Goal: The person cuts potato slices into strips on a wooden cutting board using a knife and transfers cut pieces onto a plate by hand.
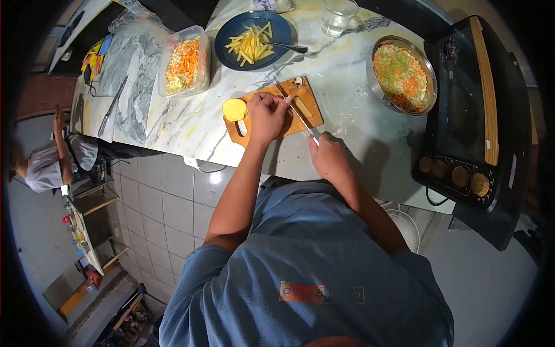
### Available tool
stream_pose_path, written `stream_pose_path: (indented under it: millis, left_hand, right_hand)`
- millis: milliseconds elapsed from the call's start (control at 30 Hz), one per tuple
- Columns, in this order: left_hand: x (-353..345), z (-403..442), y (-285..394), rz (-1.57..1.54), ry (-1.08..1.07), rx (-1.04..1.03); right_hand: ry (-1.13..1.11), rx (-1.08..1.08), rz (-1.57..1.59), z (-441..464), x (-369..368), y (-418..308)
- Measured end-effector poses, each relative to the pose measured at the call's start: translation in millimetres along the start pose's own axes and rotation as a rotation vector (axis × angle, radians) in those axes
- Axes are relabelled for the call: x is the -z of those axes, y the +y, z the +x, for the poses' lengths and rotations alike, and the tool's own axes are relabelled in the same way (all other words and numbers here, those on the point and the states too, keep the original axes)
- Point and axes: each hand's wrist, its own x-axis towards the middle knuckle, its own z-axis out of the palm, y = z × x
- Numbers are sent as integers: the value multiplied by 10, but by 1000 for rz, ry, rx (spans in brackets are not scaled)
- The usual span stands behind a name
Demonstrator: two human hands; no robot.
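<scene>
My right hand (330,156) is closed round the handle of a knife (302,118), whose blade slants up and left across a wooden cutting board (312,107). Close to the blade, my left hand (267,118) has its fingers pressed together over the board; whatever is in them is hidden. Left of that hand lies a round, flat, pale yellow piece (235,109), which looks like cut potato. A small whitish and dark scrap (298,81) sits at the board's top right corner.
A blue plate (225,41) holds pale yellow sticks and a utensil. Shredded vegetables fill a plastic tub (202,81) and a metal bowl (377,95). A glass (338,20) stands behind, a toaster oven (462,104) right. Another knife (113,105) lies left; a person (55,156) is beyond.
</scene>
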Motion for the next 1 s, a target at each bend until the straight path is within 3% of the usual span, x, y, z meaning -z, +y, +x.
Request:
stream_pose_path:
  millis: [567,767,833,1000]
  left_hand:
    - [27,46,-10,62,-64,91]
    - [97,-107,-50,-46,-77,14]
    - [122,-190,-5,140,-95,-209]
    - [78,-248,-26,192,-105,-215]
  right_hand:
    - [-8,12,0,38,3,27]
    - [55,33,-34,-82,49,32]
    - [70,49,-34,-120,57,66]
    - [99,51,-60,-192,94,48]
